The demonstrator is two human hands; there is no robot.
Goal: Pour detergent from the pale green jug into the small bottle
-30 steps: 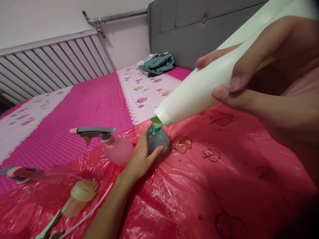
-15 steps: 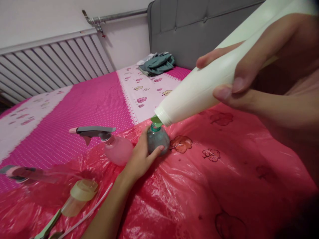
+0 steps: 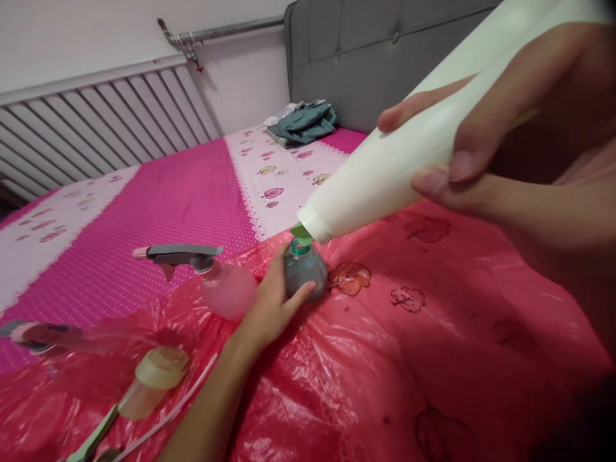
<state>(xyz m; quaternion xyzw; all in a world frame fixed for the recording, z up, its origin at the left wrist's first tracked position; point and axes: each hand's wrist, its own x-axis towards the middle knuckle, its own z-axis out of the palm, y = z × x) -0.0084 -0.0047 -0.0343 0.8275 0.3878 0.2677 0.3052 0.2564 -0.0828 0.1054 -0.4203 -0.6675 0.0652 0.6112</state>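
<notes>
- Round bottle [image 3: 312, 268]: see-through, teal-tinted, in the left hand's [image 3: 274, 298] grasp.
- White bottle [image 3: 380, 163]: smooth, tapering, held by the right hand [image 3: 510, 141], mouth tilted down above the round bottle.
- Red plastic sheet [image 3: 308, 378]: spreads broadly rightward of the round bottle, far edge just behind it.

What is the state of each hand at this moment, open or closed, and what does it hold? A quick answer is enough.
Left hand: closed, holding the small round bottle.
Right hand: closed, holding the tilted white bottle.
</notes>
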